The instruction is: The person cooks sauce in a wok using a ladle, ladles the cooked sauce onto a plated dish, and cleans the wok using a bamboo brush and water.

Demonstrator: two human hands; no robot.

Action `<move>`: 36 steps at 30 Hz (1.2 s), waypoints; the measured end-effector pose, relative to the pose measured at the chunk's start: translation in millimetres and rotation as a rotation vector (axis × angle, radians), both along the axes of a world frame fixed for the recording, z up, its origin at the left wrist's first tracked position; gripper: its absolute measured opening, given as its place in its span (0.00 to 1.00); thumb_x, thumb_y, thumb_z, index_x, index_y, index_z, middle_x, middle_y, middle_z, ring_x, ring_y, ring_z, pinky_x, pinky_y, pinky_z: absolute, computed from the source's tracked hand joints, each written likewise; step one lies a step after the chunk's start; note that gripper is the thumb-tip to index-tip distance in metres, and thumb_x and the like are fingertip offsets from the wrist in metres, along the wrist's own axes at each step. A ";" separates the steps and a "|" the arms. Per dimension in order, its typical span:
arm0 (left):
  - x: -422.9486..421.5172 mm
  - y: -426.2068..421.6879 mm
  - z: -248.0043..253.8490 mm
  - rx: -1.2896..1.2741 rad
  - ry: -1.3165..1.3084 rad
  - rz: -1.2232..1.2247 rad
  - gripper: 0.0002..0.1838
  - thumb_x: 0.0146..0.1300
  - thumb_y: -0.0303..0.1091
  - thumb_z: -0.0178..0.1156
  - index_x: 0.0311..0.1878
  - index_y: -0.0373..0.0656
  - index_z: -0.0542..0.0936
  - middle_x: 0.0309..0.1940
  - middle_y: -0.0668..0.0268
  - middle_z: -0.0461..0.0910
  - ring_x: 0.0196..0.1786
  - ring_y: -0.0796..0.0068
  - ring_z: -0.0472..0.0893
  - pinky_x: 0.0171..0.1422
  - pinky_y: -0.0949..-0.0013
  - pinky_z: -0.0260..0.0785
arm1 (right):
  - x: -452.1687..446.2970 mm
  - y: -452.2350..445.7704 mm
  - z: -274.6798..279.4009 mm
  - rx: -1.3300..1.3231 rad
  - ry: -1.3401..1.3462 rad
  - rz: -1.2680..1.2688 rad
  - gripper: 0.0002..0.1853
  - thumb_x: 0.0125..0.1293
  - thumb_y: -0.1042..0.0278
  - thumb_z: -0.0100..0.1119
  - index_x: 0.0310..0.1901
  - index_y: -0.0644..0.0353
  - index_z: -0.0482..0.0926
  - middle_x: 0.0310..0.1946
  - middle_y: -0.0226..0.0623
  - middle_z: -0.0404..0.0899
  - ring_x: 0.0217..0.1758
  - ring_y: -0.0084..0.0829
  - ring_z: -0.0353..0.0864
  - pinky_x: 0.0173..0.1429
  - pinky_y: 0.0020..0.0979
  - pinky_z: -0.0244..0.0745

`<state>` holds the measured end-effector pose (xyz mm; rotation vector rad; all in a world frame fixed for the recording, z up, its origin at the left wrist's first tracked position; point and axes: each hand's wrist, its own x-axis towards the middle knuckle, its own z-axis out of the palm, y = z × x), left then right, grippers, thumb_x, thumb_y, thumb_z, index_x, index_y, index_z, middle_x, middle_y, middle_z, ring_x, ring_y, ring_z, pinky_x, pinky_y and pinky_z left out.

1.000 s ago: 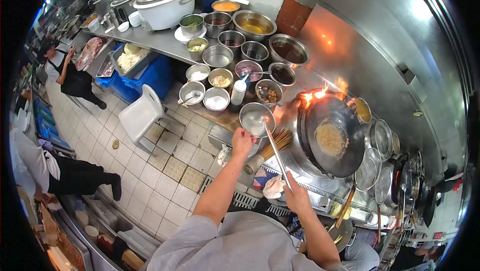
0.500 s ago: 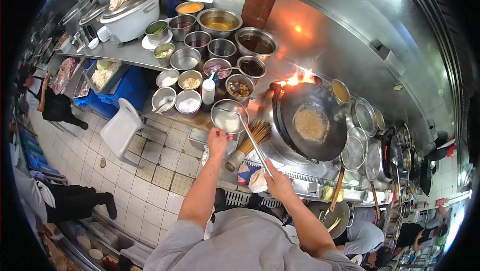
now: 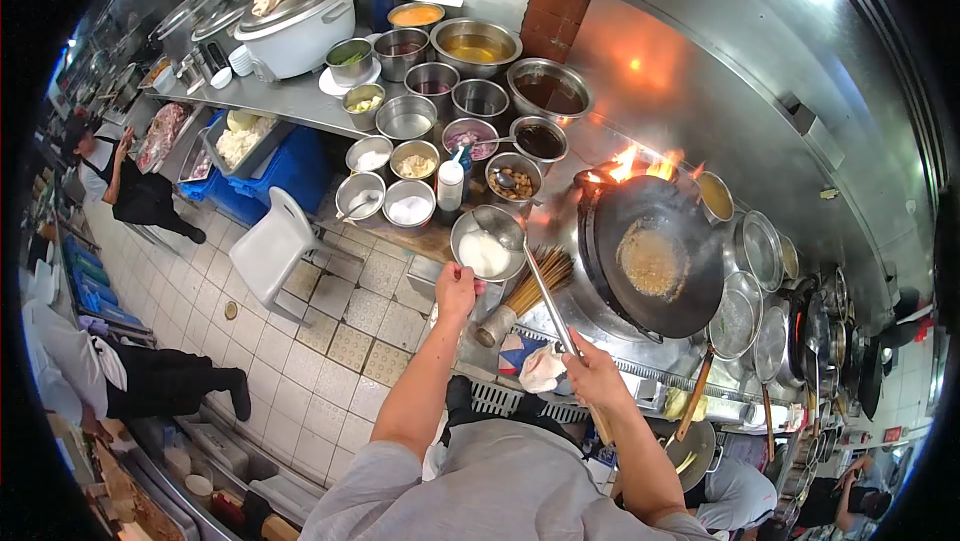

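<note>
My left hand (image 3: 457, 291) is closed on the near rim of a small metal bowl (image 3: 461, 238) that holds a white substance (image 3: 485, 254). A long-handled ladle (image 3: 548, 293) is gripped by my right hand (image 3: 597, 376), its wooden handle end sticking out below the fist. The ladle's head is at the far side of the bowl, over or in the white contents; I cannot tell if it touches them. To the right, a black wok (image 3: 690, 266) sits on the burner with bubbling brown liquid (image 3: 652, 259) in it.
Flames (image 3: 645, 163) rise behind the wok. Several metal pots of ingredients stand beyond the bowl, near a squeeze bottle (image 3: 450, 186). A bamboo brush (image 3: 530, 291) and a cloth (image 3: 541, 369) lie close by. Strainers (image 3: 735, 316) sit at right; a white chair (image 3: 275, 251) and other people are left.
The view has shifted, moving the scene rightward. In the bowl, the ladle's head now shows near the far rim with more of the white contents visible. Both hands keep their holds.
</note>
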<state>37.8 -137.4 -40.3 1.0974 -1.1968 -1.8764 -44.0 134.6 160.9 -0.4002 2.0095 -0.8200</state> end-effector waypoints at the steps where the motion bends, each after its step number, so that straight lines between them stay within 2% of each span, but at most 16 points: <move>1: 2.1 0.4 0.5 -0.004 -0.006 -0.003 0.05 0.74 0.27 0.53 0.40 0.36 0.72 0.33 0.59 0.81 0.31 0.70 0.86 0.33 0.70 0.81 | 0.7 -0.1 -1.6 -0.028 -0.054 -0.035 0.33 0.76 0.65 0.59 0.80 0.47 0.63 0.24 0.30 0.73 0.20 0.23 0.69 0.24 0.32 0.71; 3: 4.1 0.8 3.0 0.001 0.003 0.007 0.05 0.74 0.27 0.54 0.40 0.36 0.72 0.33 0.59 0.81 0.31 0.70 0.86 0.33 0.69 0.81 | 2.2 0.3 -5.1 -0.085 -0.163 -0.111 0.31 0.78 0.67 0.58 0.80 0.42 0.64 0.24 0.26 0.69 0.18 0.19 0.64 0.19 0.28 0.66; 6: 3.4 0.0 7.9 0.012 0.004 0.018 0.06 0.74 0.28 0.55 0.40 0.35 0.73 0.32 0.59 0.81 0.30 0.69 0.86 0.33 0.69 0.81 | 2.6 0.5 -2.8 -0.166 -0.328 -0.186 0.33 0.78 0.67 0.57 0.81 0.47 0.60 0.23 0.29 0.70 0.17 0.20 0.66 0.19 0.29 0.66; 9: 1.5 -0.1 9.5 -0.012 -0.004 0.025 0.06 0.74 0.28 0.55 0.40 0.36 0.73 0.31 0.59 0.82 0.28 0.70 0.86 0.32 0.69 0.81 | 1.7 2.0 -6.9 -0.225 -0.525 -0.298 0.34 0.78 0.67 0.58 0.81 0.47 0.59 0.25 0.29 0.71 0.17 0.20 0.65 0.19 0.27 0.64; 13: 0.0 0.2 8.7 -0.048 -0.006 0.017 0.07 0.74 0.29 0.56 0.40 0.36 0.73 0.28 0.60 0.82 0.28 0.71 0.86 0.32 0.69 0.81 | -0.3 6.7 -7.6 -0.297 -0.795 -0.422 0.31 0.77 0.66 0.59 0.78 0.47 0.61 0.27 0.31 0.73 0.17 0.19 0.63 0.18 0.25 0.61; 18: 1.0 1.1 4.4 -0.007 0.004 0.032 0.07 0.75 0.29 0.56 0.40 0.37 0.73 0.33 0.59 0.81 0.31 0.70 0.86 0.35 0.69 0.82 | -5.2 14.4 -7.2 -0.404 -1.045 -0.466 0.26 0.78 0.64 0.58 0.73 0.47 0.66 0.27 0.30 0.71 0.17 0.17 0.61 0.18 0.24 0.59; 23: -5.2 3.5 -13.5 0.141 0.112 0.040 0.08 0.76 0.32 0.57 0.43 0.39 0.71 0.35 0.59 0.81 0.32 0.69 0.86 0.35 0.70 0.82 | -3.9 22.7 7.6 -0.472 -1.038 -0.464 0.19 0.79 0.64 0.56 0.68 0.48 0.69 0.27 0.29 0.71 0.17 0.15 0.61 0.17 0.22 0.60; 25: -7.7 7.1 -3.9 0.235 0.147 -0.009 0.10 0.76 0.35 0.58 0.46 0.38 0.72 0.36 0.59 0.80 0.33 0.68 0.86 0.35 0.70 0.82 | -5.5 28.2 17.3 -0.521 -1.080 -0.482 0.17 0.79 0.64 0.55 0.66 0.48 0.70 0.27 0.29 0.70 0.17 0.15 0.61 0.17 0.22 0.60; 28: 7.2 -2.7 40.3 0.018 -0.240 -0.094 0.19 0.76 0.45 0.60 0.52 0.35 0.73 0.39 0.59 0.81 0.34 0.73 0.85 0.37 0.69 0.80 | -9.9 46.6 21.9 -0.596 -1.162 -0.559 0.15 0.80 0.65 0.52 0.65 0.44 0.71 0.27 0.28 0.69 0.15 0.14 0.60 0.15 0.22 0.59; 30: 12.1 -31.1 66.5 -0.281 -0.276 0.042 0.23 0.73 0.48 0.62 0.55 0.36 0.74 0.40 0.60 0.81 0.32 0.74 0.82 0.39 0.67 0.79 | -13.0 61.2 32.2 -0.668 -1.209 -0.621 0.14 0.81 0.65 0.51 0.65 0.44 0.72 0.27 0.28 0.69 0.15 0.14 0.60 0.15 0.22 0.59; 31: 8.5 -68.9 35.3 -0.562 -0.268 0.168 0.21 0.71 0.43 0.64 0.57 0.37 0.75 0.39 0.62 0.82 0.34 0.72 0.80 0.43 0.65 0.77 | -12.8 69.7 40.2 -0.705 -1.231 -0.661 0.14 0.81 0.65 0.51 0.64 0.44 0.72 0.27 0.28 0.69 0.15 0.15 0.60 0.15 0.22 0.59; 32: 11.4 -97.8 57.6 -0.532 -0.275 0.092 0.20 0.69 0.38 0.65 0.59 0.39 0.76 0.38 0.63 0.81 0.37 0.70 0.80 0.46 0.64 0.75 | -12.9 77.9 48.0 -0.738 -1.234 -0.722 0.13 0.81 0.66 0.50 0.63 0.44 0.74 0.27 0.29 0.70 0.15 0.15 0.60 0.15 0.23 0.60; 33: 5.6 -113.1 86.5 -0.717 -0.295 0.188 0.19 0.68 0.34 0.65 0.60 0.42 0.78 0.37 0.65 0.81 0.38 0.71 0.79 0.46 0.65 0.75 | -14.2 90.6 48.8 -0.792 -1.258 -0.756 0.16 0.81 0.65 0.51 0.66 0.43 0.73 0.27 0.30 0.70 0.15 0.16 0.61 0.15 0.23 0.61; 34: 0.9 -157.5 76.5 -0.761 -0.251 0.100 0.20 0.65 0.30 0.65 0.60 0.44 0.79 0.38 0.65 0.81 0.39 0.72 0.79 0.47 0.66 0.74 | -16.7 101.4 53.8 -0.796 -1.195 -0.779 0.17 0.81 0.64 0.52 0.68 0.43 0.72 0.28 0.31 0.70 0.15 0.16 0.61 0.15 0.23 0.61; 35: -8.0 -216.0 47.3 -0.645 -0.163 -0.034 0.21 0.63 0.26 0.65 0.61 0.44 0.79 0.41 0.66 0.81 0.42 0.72 0.79 0.49 0.65 0.75 | -19.2 112.8 59.6 -0.800 -1.128 -0.808 0.19 0.80 0.64 0.53 0.69 0.43 0.71 0.28 0.31 0.70 0.15 0.16 0.61 0.16 0.23 0.61; 36: -17.0 -236.3 65.7 -0.827 -0.400 -0.061 0.24 0.61 0.25 0.65 0.62 0.43 0.80 0.44 0.66 0.81 0.44 0.73 0.80 0.50 0.66 0.75 | -21.9 124.3 63.3 -0.817 -1.073 -0.814 0.21 0.80 0.62 0.54 0.71 0.43 0.71 0.28 0.31 0.70 0.15 0.16 0.61 0.16 0.23 0.61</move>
